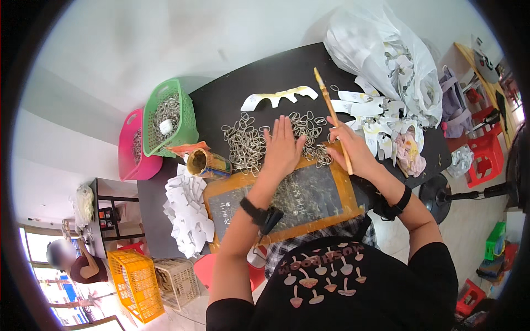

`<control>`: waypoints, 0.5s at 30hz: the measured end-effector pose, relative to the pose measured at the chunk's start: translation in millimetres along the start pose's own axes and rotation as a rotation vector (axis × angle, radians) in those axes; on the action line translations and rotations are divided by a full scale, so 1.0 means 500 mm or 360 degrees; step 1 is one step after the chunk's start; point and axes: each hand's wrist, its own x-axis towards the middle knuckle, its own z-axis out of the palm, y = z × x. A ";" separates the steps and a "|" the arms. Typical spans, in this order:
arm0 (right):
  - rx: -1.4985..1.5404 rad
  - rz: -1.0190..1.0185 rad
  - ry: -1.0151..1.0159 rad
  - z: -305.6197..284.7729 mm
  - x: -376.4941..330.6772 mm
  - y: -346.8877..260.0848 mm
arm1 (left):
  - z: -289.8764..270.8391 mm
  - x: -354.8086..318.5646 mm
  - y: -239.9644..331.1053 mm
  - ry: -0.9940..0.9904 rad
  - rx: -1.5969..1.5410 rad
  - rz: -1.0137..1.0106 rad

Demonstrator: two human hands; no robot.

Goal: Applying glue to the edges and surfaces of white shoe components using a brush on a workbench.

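Observation:
My left hand (282,146) lies with its fingers stretched out over a pile of silver oval metal rings (243,142), palm down and holding nothing visible. In my right hand (353,150) is a brush (327,102) with a bamboo-like handle, its pale tip pointing away from me. The right fingertips are close to a small cluster of rings (322,156) at the far edge of a wood-framed dark board (345,185). Beyond the rings lies a white curved paper cutout (279,97) with yellowish edges. A tin can (207,164) with a brown-stained inside rests beside the board's far-left corner.
Green (190,124) and pink (126,157) baskets of rings stand left. White paper pieces (187,212) are stacked nearer me; more cutouts (367,110) and a clear plastic bag (353,33) lie right. A crumpled cloth (409,154) sits near the table's right edge. Another person (85,262) is far left.

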 end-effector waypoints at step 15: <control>0.0051 0.0051 0.0436 -0.048 -0.034 -0.001 | -0.012 0.056 -0.030 0.0172 0.0360 -0.0039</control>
